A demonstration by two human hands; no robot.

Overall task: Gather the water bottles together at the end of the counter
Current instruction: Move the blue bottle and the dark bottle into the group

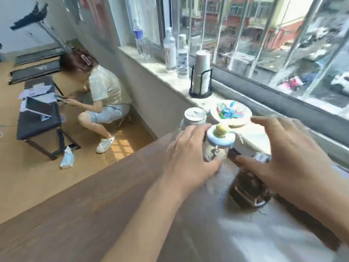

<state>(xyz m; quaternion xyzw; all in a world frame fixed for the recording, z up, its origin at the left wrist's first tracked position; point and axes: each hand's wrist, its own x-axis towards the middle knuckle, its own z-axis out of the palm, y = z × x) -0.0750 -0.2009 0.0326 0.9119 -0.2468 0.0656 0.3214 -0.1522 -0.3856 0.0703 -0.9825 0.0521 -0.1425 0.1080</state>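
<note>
Left hand [188, 157] grips blue-lidded bottle [219, 144]; right hand [289, 159] spread open beside it

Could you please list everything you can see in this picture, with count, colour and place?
Clear bottles: four, clear, far along the sill.
Cup stack: one, grey, in a black holder on the sill.
Bowl: one, white, colourful contents, mid sill.
Silver-lid jar: one, left of the bowl.
Blue-lid bottle: one, between the hands.
Dark bottle: one, brown, on the counter.
Crouching person: one, on the floor, left.
Black bench: one, left.
Left hand: grip on the blue-lid bottle.
Right hand: open, over the dark bottle.
</note>
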